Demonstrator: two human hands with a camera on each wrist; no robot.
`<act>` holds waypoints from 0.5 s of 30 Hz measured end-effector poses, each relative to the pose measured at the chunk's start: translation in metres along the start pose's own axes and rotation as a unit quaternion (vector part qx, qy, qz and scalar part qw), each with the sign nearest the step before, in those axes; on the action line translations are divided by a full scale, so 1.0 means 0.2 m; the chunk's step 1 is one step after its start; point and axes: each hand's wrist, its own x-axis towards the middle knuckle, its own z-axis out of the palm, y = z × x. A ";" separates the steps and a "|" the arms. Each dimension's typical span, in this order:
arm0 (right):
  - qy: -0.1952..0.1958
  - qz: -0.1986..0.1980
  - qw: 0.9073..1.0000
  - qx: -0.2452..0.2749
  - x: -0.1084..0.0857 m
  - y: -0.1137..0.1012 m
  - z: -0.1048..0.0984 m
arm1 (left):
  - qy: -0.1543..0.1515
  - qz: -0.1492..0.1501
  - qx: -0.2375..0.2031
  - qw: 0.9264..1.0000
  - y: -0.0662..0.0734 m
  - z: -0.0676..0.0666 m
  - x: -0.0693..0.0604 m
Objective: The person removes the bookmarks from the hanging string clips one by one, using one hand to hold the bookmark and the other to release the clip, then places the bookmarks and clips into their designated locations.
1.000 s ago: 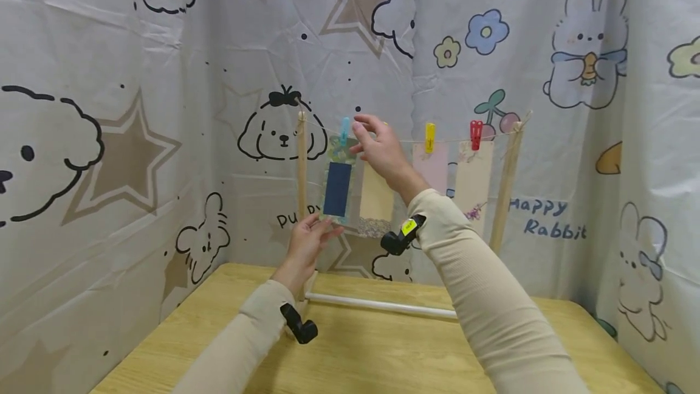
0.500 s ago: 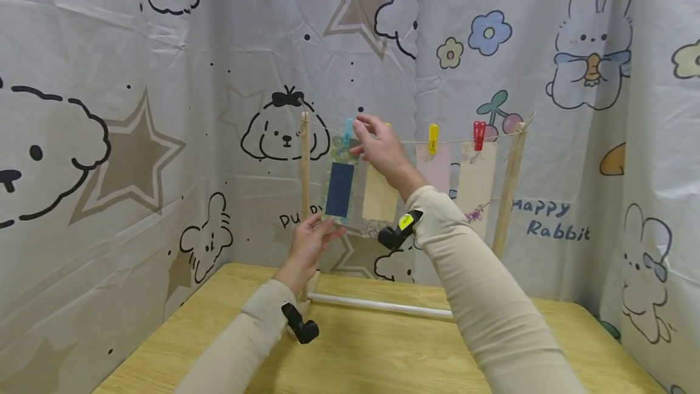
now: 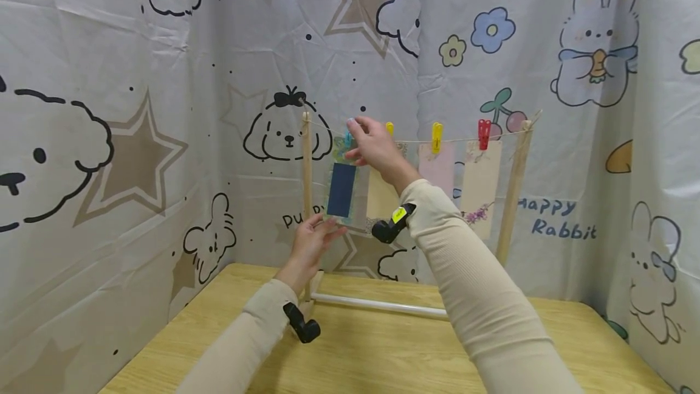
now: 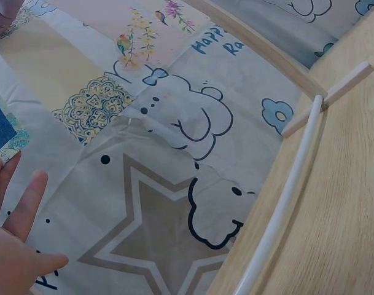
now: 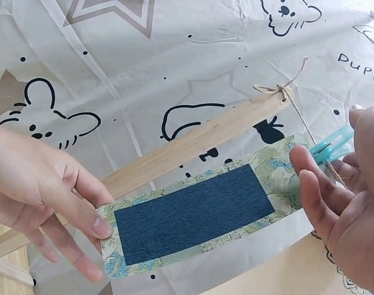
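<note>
Centre of the head frame, and all attention is drawn to the blue card point(image 5: 193, 212), hung a little tilted, with both ends attended to. Its lower edge is pinched by the left grip point(image 3: 310, 245), the thumb laid over the front face. Up top, the teal peg point(image 5: 334, 144) is clasped in the fingers of the right grip point(image 3: 377, 148), right where the line point(image 5: 304, 123) is run down from the post point(image 5: 193, 141). How deeply the card's top edge is bitten cannot be told; it is masked by fingertips.

The step in hand is judged to be peg work at the line, and delicate stuff it is! The card is best steadied from below, never tugged, or its edge may be creased or slipped askew. The peg is best squeezed by its tails alone, kept square to the line, and pressure eased off slowly. Any downward drag should be avoided: the cream card point(image 3: 381, 199), just to the right, could be set swinging too.

A fine pattern is offered at centre right of the frame: the yellow peg point(image 3: 437, 137) and the red peg point(image 3: 483, 134) are both set upright, near the middle of their cards' top edges. Below, the counter point(image 3: 383, 357) is crossed by a white bar point(image 3: 383, 304).
</note>
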 end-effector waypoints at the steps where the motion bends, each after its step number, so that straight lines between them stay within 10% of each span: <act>1: 0.000 0.000 1.000 -0.001 0.00 0.00 0.00 | 0.001 0.000 -0.001 1.000 0.00 0.00 0.00; 15: 0.003 0.015 0.999 0.031 0.00 -0.02 0.01 | 0.005 0.002 0.008 1.000 0.01 0.01 0.00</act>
